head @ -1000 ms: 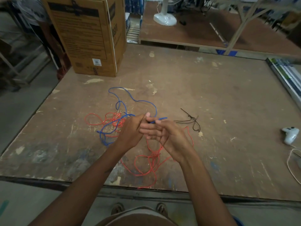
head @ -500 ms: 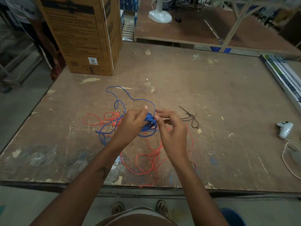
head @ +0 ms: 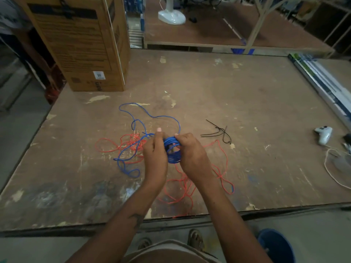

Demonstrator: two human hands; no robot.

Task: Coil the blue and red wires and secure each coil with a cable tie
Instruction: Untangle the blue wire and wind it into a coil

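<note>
A small coil of the blue wire [head: 172,151] is held above the table [head: 247,103] between both hands: the left hand [head: 154,150] is curled on its left side, the right hand [head: 190,151] is pinched on its right. The coil's loops run near to far. Loose blue wire trails left and far; the red wire [head: 178,190] lies tangled beneath. Farther right, black cable ties [head: 221,132] are seen.

blue wire [head: 171,151]: partly coiling into a small bundle at table centre, loose loops trailing toward 10 o'clock | red wire [head: 180,190]: lying tangled beneath | cable ties [head: 220,132]: black, resting at 2 o'clock
</note>
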